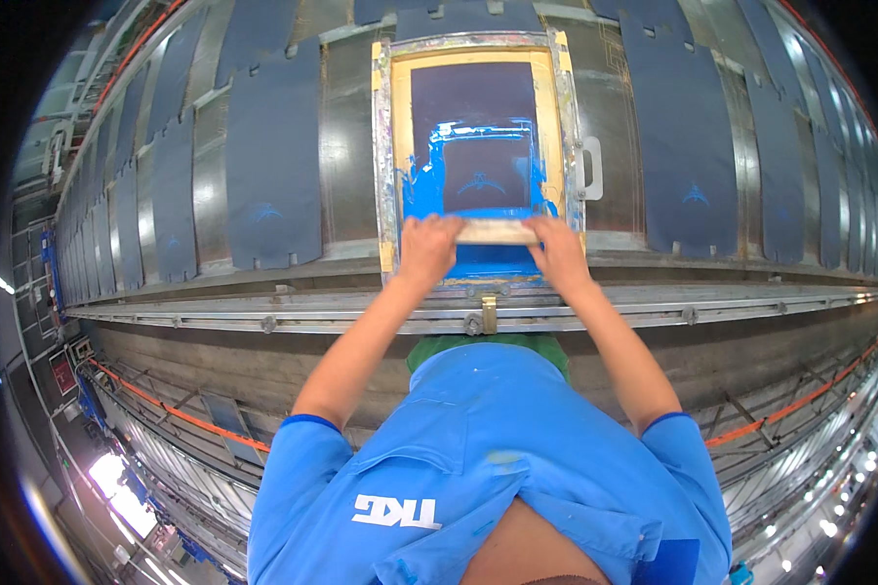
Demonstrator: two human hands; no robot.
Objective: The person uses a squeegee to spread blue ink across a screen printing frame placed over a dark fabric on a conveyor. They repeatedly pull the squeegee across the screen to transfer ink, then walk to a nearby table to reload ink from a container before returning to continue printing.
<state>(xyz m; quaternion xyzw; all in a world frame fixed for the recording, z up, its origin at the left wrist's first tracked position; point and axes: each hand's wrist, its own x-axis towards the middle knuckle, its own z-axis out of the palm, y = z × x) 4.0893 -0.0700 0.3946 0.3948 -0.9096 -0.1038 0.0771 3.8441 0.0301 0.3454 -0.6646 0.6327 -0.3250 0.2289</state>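
Observation:
Both my hands grip a pale, wooden-handled squeegee (496,232) that lies crosswise over a screen printing frame (381,146). My left hand (429,252) is closed round its left end, and my right hand (559,255) is closed round its right end. Wet blue ink (423,198) is smeared over the lower half of the mesh, thickest on the left side and under the squeegee. A small crescent-shaped motif (479,182) shows in the middle of the mesh. Yellowish tape (400,102) lines the inside of the frame. The squeegee's blade is hidden.
Dark fabric panels (275,156) lie in a row along the metal table, with another printed panel (688,146) to the right. A white handle (591,169) sticks out from the frame's right side. A metal rail (351,317) runs along the table's near edge, with a brass-coloured clamp (490,315) below the frame.

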